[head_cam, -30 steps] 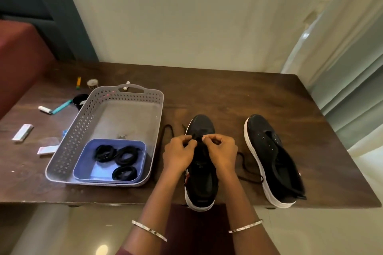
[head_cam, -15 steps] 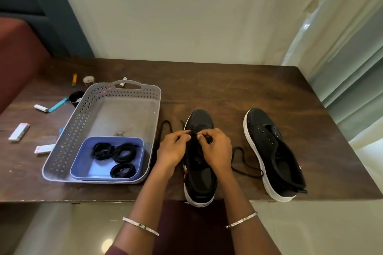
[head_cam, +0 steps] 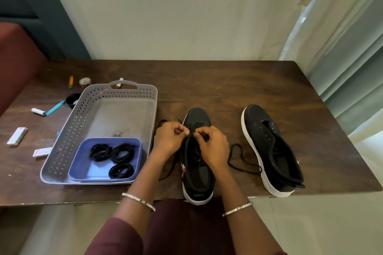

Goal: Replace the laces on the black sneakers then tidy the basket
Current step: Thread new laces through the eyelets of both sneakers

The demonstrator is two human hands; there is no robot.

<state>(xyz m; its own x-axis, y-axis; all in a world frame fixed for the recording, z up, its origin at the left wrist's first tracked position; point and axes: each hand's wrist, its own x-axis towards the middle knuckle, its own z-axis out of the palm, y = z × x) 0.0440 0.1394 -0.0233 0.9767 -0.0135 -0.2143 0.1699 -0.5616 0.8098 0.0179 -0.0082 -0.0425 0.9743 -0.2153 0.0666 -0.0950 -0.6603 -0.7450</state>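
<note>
Two black sneakers with white soles stand on the brown table. The left sneaker (head_cam: 196, 172) is in front of me, heel at the table's front edge. My left hand (head_cam: 169, 141) and my right hand (head_cam: 212, 147) meet over its eyelets, each pinching the black lace (head_cam: 241, 163), whose loose ends trail on the table to both sides. The right sneaker (head_cam: 269, 147) has bare eyelets and no lace. A grey perforated basket (head_cam: 78, 122) to the left holds a blue tray (head_cam: 83, 174) with three coiled black laces (head_cam: 119, 154).
Small items lie left of and behind the basket: a white and teal marker (head_cam: 48, 109), a black cap (head_cam: 72, 98), white packets (head_cam: 16, 135), an orange stick (head_cam: 70, 82), a small round clock (head_cam: 85, 81). A wall runs behind the table and curtains hang at the right.
Both hands stay pinched on the lace over the left sneaker with small finger shifts. The loose lace on the right has shifted slightly. The camera has tilted a little.
</note>
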